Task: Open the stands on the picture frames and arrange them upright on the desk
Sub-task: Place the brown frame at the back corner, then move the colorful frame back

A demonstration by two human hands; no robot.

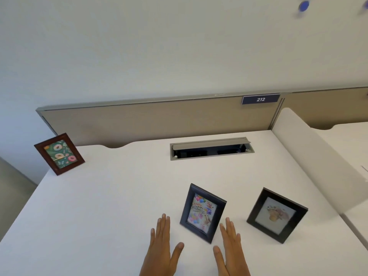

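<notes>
Three picture frames stand upright on the white desk point(119, 196). A brown wooden frame point(59, 153) with a doughnut print is at the far left corner. A black frame point(202, 213) with a birthday picture stands near the front centre. Another black frame point(277, 215) with a pale drawing stands to its right. My left hand point(162, 248) is flat and empty just left of the birthday frame, fingers extended. My right hand point(232, 250) is flat and empty just below its right corner. Neither hand touches a frame.
A grey cable hatch point(211, 148) with its lid raised is set into the desk's back middle. A beige partition point(159, 120) with a "212" label point(260, 99) runs along the back. A white side divider point(310, 156) bounds the desk on the right.
</notes>
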